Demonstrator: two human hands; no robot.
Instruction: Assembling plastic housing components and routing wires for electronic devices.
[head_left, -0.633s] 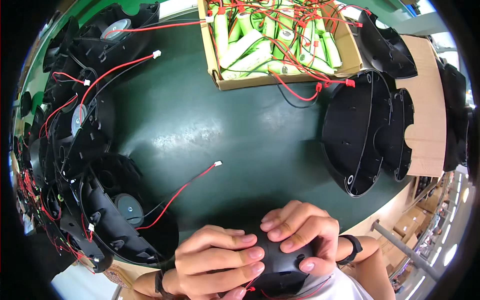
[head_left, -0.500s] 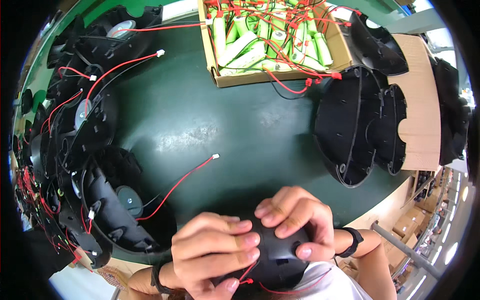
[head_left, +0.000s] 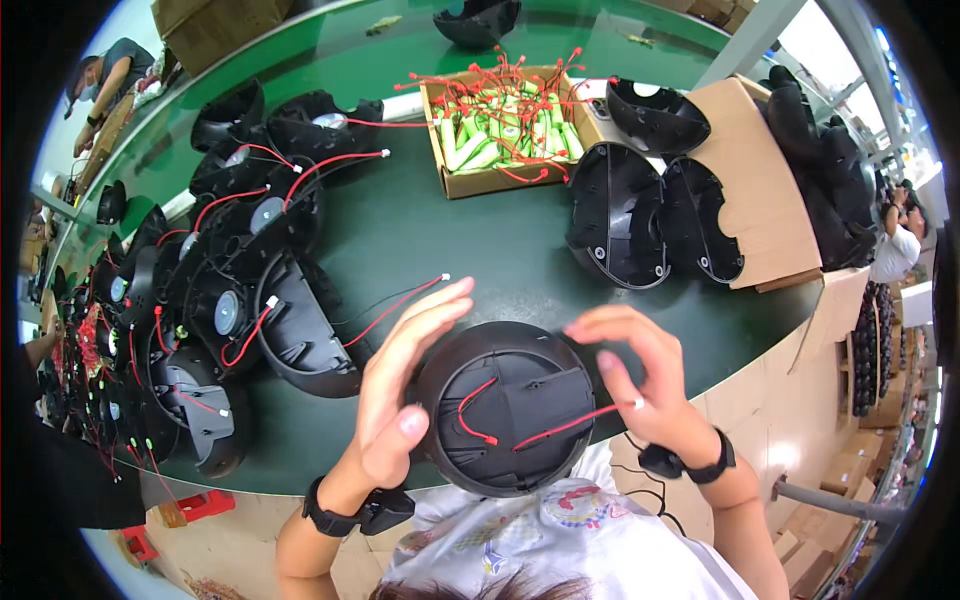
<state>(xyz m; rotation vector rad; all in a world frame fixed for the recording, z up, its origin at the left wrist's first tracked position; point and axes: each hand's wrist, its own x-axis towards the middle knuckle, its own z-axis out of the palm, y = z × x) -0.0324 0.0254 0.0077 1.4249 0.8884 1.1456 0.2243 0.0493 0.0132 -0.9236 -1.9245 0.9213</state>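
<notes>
A round black plastic housing (head_left: pixel 545 470) sits at the table's near edge, in front of my body, its recessed face turned up. Across that face lie a short red wire (head_left: pixel 463 415) with a red plug and a longer red wire (head_left: pixel 565 425) ending in a white plug. My left hand (head_left: pixel 400 385) is alongside the housing's left side, fingers stretched and thumb near the rim; whether it touches cannot be made out. At the right, my right hand (head_left: pixel 650 375) is spread open, fingertips near the upper right rim, and the white plug overlaps its palm.
A cardboard box (head_left: pixel 455 187) of green-wrapped battery packs with red leads stands at the far side. Black half shells (head_left: pixel 615 215) rest to its right, beside a cardboard carton (head_left: pixel 745 180). Many more shells with speakers and wires (head_left: pixel 300 335) crowd the left. A co-worker (head_left: pixel 115 75) is at the far left.
Both hands have loosened from the black housing and spread apart to its sides. The housing's wired recessed face now shows. My view has tilted up and takes in more of the table and room.
</notes>
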